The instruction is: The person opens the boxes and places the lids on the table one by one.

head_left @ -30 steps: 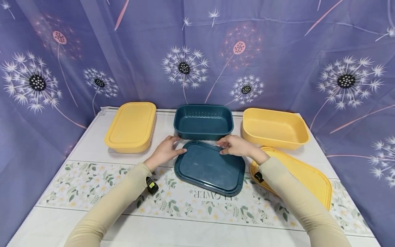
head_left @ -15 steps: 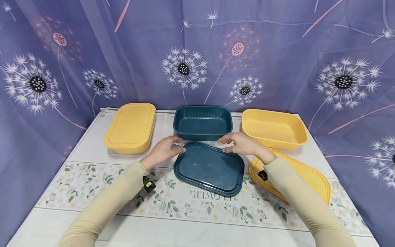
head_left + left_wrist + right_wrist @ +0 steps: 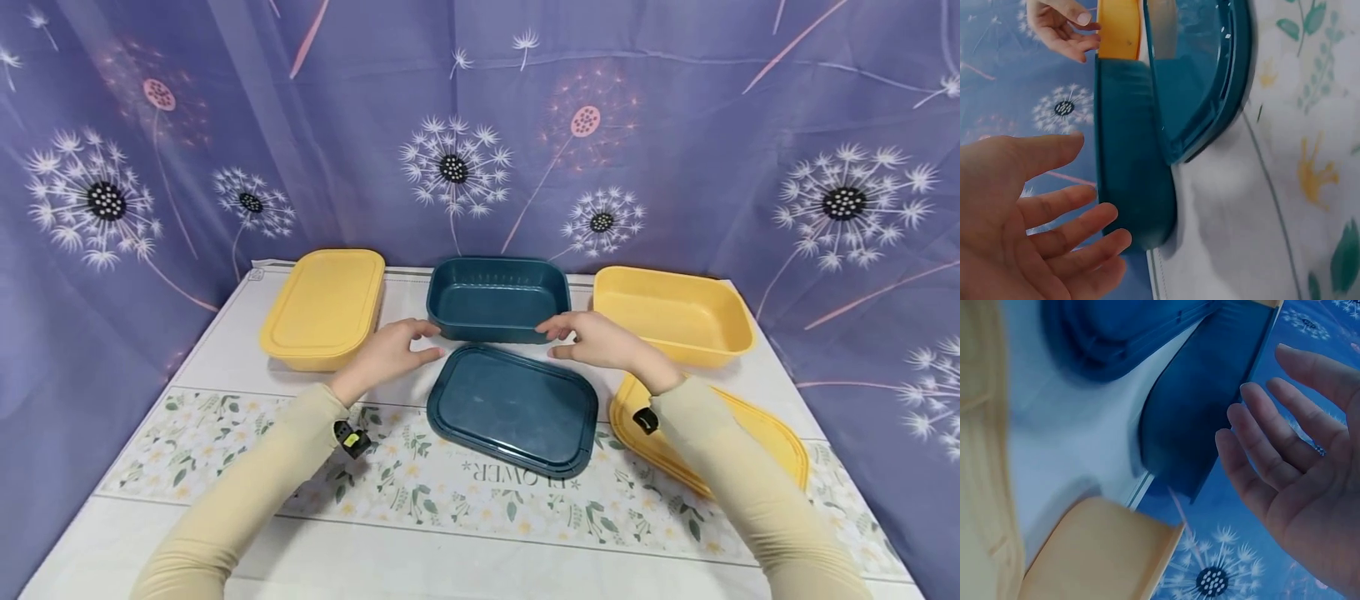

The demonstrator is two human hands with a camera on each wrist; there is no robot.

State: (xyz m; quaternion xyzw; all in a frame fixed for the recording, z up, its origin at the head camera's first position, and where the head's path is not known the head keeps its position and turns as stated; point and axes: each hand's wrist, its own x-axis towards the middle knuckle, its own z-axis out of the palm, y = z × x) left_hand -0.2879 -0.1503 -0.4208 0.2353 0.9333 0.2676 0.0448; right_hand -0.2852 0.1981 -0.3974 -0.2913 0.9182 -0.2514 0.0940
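Note:
A dark teal box (image 3: 498, 308) without a lid stands at the middle back of the table, and its teal lid (image 3: 513, 408) lies flat just in front of it. My left hand (image 3: 390, 354) hovers by the box's left front corner, fingers spread and holding nothing. At the right front corner is my right hand (image 3: 596, 340), also empty, its fingers relaxed near the box wall. In the left wrist view the left hand (image 3: 1054, 219) has its fingers apart beside the teal box (image 3: 1132, 150). The right wrist view shows the right hand (image 3: 1297, 444) with loosely extended fingers.
A yellow box with its lid on (image 3: 324, 308) stands at the back left. An uncovered yellow box (image 3: 675, 315) is at the back right, with a yellow lid (image 3: 757, 429) in front, partly under the right forearm. A patterned curtain (image 3: 337, 125) hangs behind the table.
Both hands have moved apart, away from the teal lid, the left going left and the right going right and slightly up. The lid and boxes stay in place.

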